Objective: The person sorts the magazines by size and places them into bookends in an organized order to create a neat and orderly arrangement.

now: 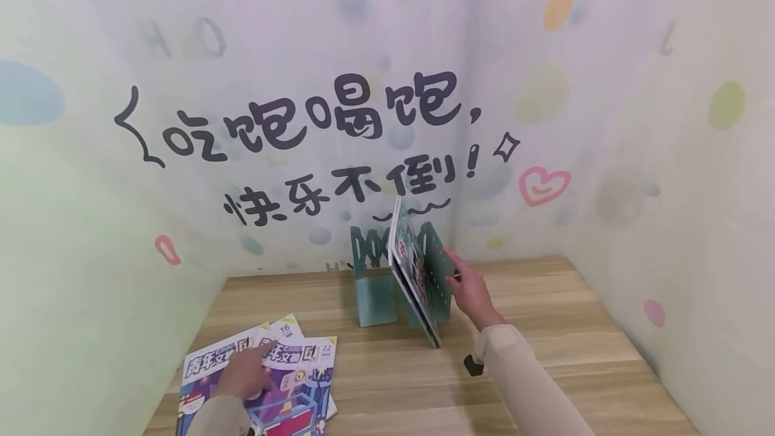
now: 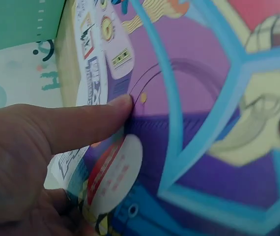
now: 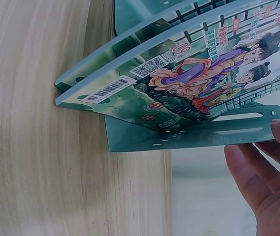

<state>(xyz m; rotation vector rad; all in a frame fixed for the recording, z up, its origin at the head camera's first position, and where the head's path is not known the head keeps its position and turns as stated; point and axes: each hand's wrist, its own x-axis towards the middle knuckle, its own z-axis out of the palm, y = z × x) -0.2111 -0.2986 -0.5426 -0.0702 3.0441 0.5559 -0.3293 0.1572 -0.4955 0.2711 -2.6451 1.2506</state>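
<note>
My left hand (image 1: 245,372) is at the loose magazines on the table's left side. In the left wrist view its thumb (image 2: 93,120) lies on the purple cover of a magazine (image 2: 204,93), with other fingers curled by the edge, partly hidden. My right hand (image 1: 475,291) pinches the outer edge of the right panel of a green bookend (image 1: 440,274), thumb on one side and fingers (image 3: 253,172) on the other. Two thin magazines (image 3: 179,78) with illustrated covers lean tilted inside the bookend, close to that panel.
A second magazine (image 1: 208,362) lies partly under the purple one, and a further white corner (image 1: 287,328) shows behind. The bookend's left part (image 1: 375,298) stands on the wooden table (image 1: 545,328). Printed wall sheets (image 1: 605,120) rise at the back and sides.
</note>
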